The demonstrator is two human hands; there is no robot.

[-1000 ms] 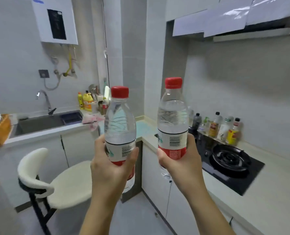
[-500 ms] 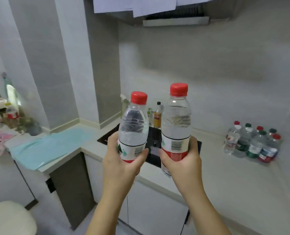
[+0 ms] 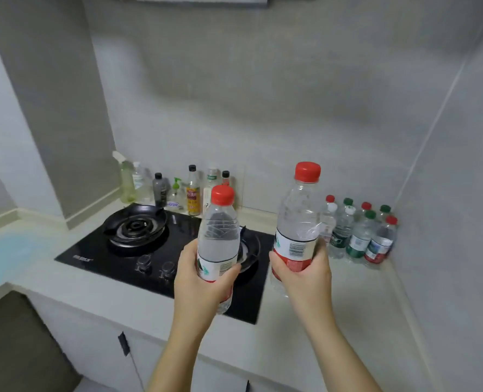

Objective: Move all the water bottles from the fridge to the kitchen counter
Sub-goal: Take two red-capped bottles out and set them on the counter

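The left hand [image 3: 203,281] and the right hand [image 3: 305,275] each keep their grip clamped low on a water bottle, the left bottle [image 3: 218,236] above the stove [image 3: 161,250], the right bottle [image 3: 298,222] above the worktop [image 3: 333,321]. Both stand upright, caps up. They look full, so rather heavy, with thin smooth walls; holding at the label seems safest

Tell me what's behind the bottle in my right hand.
Behind the right bottle a cluster of water bottles stands on the counter in the corner. It covers part of the nearest one.
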